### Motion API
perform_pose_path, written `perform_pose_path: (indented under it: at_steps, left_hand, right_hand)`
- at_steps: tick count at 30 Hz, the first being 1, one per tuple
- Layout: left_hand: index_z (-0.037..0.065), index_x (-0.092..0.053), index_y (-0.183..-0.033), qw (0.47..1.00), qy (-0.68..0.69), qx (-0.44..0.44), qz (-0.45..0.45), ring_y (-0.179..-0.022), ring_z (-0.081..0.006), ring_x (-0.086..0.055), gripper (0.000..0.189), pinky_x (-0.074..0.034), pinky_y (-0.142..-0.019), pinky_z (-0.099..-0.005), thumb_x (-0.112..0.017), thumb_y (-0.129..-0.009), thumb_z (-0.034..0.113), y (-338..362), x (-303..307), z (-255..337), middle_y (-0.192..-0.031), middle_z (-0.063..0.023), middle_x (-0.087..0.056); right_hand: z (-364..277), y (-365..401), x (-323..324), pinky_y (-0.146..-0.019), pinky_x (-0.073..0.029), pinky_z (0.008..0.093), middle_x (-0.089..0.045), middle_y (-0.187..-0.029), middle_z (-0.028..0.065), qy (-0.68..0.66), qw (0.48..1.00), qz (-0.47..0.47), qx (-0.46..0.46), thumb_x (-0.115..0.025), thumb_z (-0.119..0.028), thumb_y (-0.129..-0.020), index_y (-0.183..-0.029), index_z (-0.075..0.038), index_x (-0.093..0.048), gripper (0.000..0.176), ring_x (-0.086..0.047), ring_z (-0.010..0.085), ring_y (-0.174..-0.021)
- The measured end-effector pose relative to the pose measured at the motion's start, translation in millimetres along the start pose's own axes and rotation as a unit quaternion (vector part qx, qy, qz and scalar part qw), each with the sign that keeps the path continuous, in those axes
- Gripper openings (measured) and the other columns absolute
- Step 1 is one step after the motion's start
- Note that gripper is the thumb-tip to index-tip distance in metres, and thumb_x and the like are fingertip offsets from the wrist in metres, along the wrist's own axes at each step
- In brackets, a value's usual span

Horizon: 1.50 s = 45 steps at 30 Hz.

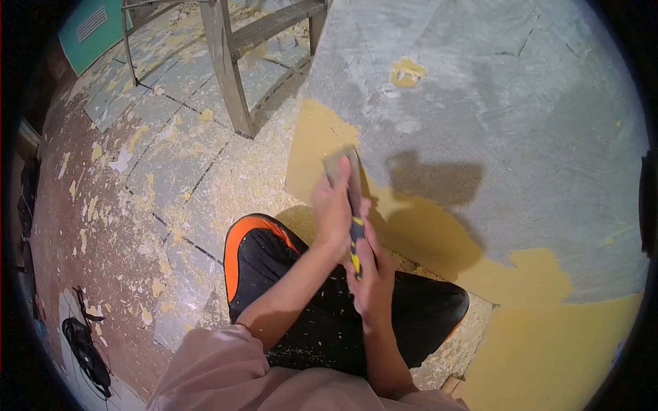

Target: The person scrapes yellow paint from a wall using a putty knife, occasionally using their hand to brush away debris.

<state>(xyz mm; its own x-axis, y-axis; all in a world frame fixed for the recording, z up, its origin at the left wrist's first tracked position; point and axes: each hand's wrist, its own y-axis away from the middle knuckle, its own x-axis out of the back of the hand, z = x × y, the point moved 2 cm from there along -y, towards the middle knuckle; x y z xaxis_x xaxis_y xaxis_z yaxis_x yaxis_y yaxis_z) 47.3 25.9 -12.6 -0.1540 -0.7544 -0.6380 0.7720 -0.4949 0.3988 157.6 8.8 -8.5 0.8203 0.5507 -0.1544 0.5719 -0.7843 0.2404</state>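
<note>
A scraper with a broad metal blade and a black-and-yellow handle is held in both hands. My right hand is closed around the handle. Higher up, my left hand grips the blade part, with fingers along it; slight blur softens the fingers. The blade's tip lies over the yellow paint at the lower left edge of a grey wall. Whether the tip touches the paint cannot be made out. Yellow paint remains in a band along the wall's lower edge, with a small patch higher up.
Paint flakes cover the floor tiles on the left. A wooden stand rises at the upper left, near a green panel. A black strapped item lies at lower left. My legs in black-and-orange trousers are folded below my hands.
</note>
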Motion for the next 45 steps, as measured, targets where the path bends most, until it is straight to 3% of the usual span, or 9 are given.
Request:
perform_pose_path:
  at_steps: [1,2,4,11,18,27,36,38,45]
  left_hand:
    - [0.011,-0.051,-0.075,0.999,-0.016,-0.031,0.013,-0.042,-0.0069,-0.042,0.04,-0.031,-0.038,-0.0193,-0.055,-0.086,0.049,-12.2,3.3,14.8,-0.058,0.0016,-0.048]
    - [0.011,-0.051,-0.076,0.997,-0.038,-0.062,0.024,-0.041,-0.007,-0.042,0.04,-0.03,-0.037,-0.0193,-0.053,-0.086,0.049,-19.0,9.0,24.4,-0.058,0.0016,-0.048]
    - [0.01,-0.049,-0.079,0.997,-0.035,-0.067,0.0,-0.04,-0.0082,-0.044,0.04,-0.033,-0.037,-0.0203,-0.055,-0.086,0.049,-24.9,15.7,37.1,-0.059,0.001,-0.047]
    - [0.011,-0.052,-0.079,1.0,0.003,0.012,-0.024,-0.04,-0.0061,-0.045,0.036,-0.035,-0.036,-0.0183,-0.057,-0.086,0.046,-5.1,7.8,-5.9,-0.058,0.0012,-0.05]
    - [0.01,-0.049,-0.081,0.999,-0.018,0.005,-0.036,-0.039,-0.0079,-0.047,0.036,-0.038,-0.035,-0.0188,-0.057,-0.086,0.044,-10.0,15.7,10.5,-0.059,-0.0001,-0.051]
    - [0.004,-0.052,-0.093,0.999,-0.043,0.028,0.011,-0.043,-0.0111,-0.049,0.039,-0.042,-0.039,-0.0227,-0.057,-0.086,0.042,-7.1,11.7,18.2,-0.069,-0.0023,-0.052]
    - [0.013,-0.049,-0.072,0.999,-0.048,0.023,-0.007,-0.04,-0.0068,-0.044,0.041,-0.035,-0.035,-0.02,-0.055,-0.085,0.051,1.2,2.1,16.3,-0.056,0.0012,-0.048]
    - [0.012,-0.048,-0.072,0.998,-0.063,0.018,-0.024,-0.038,-0.0072,-0.044,0.042,-0.035,-0.035,-0.0202,-0.055,-0.085,0.052,-9.0,8.9,37.1,-0.054,0.0015,-0.046]
    - [0.011,-0.051,-0.073,0.998,-0.055,0.005,0.0,-0.039,-0.0084,-0.045,0.04,-0.036,-0.037,-0.0207,-0.055,-0.086,0.048,-6.4,5.7,4.6,-0.054,0.0017,-0.047]
  right_hand:
    - [6.8,-18.1,-1.9,-0.039,-0.026,0.0143,-0.051,-0.072,-0.0041,0.052,0.986,-0.056,0.15,-0.044,-0.011,-0.093,-0.13,-0.006,-0.046,0.037,-0.036,0.0005,-0.049]
    - [0.1,-20.1,-9.5,-0.039,-0.026,0.0143,-0.051,-0.072,-0.0041,0.047,0.988,-0.048,0.14,-0.044,-0.011,-0.093,-0.13,-0.006,-0.046,0.037,-0.036,0.0005,-0.049]
    - [-18.7,-21.4,-34.8,-0.074,-0.046,0.0226,-0.049,-0.126,0.0074,0.071,0.992,-0.105,0.019,-0.044,-0.012,-0.094,-0.13,0.002,-0.042,0.039,-0.049,0.0098,-0.097]
    - [3.9,6.3,2.8,-0.045,-0.032,0.0146,-0.054,-0.075,0.0001,0.025,1.0,-0.015,0.008,-0.045,-0.017,-0.094,-0.132,-0.005,-0.043,0.04,-0.042,0.0019,-0.056]
    - [8.1,5.4,-13.9,-0.036,-0.028,0.0145,-0.051,-0.072,-0.0002,-0.001,1.0,0.003,-0.026,-0.044,-0.016,-0.094,-0.131,-0.005,-0.043,0.039,-0.038,0.0021,-0.046]
    - [-7.4,-10.6,-9.5,-0.045,-0.029,0.0139,-0.055,-0.101,-0.0048,0.017,0.998,-0.063,-0.001,-0.048,-0.013,-0.092,-0.126,-0.006,-0.05,0.035,-0.039,-0.0006,-0.059]
    - [-5.1,0.7,-8.9,-0.039,-0.029,0.0132,-0.055,-0.088,-0.0008,0.029,0.999,-0.007,0.016,-0.043,-0.014,-0.094,-0.131,-0.007,-0.044,0.038,-0.039,0.0009,-0.05]
    - [-8.0,-7.1,-31.1,-0.047,-0.034,0.0139,-0.061,-0.105,0.0024,-0.02,0.999,-0.04,-0.011,-0.043,-0.01,-0.093,-0.132,-0.007,-0.044,0.039,-0.042,0.0005,-0.06]
    - [-1.8,3.3,-9.9,-0.043,-0.031,0.0152,-0.053,-0.078,-0.0028,0.018,1.0,-0.026,0.0,-0.046,-0.017,-0.094,-0.134,-0.006,-0.041,0.042,-0.041,0.0004,-0.053]
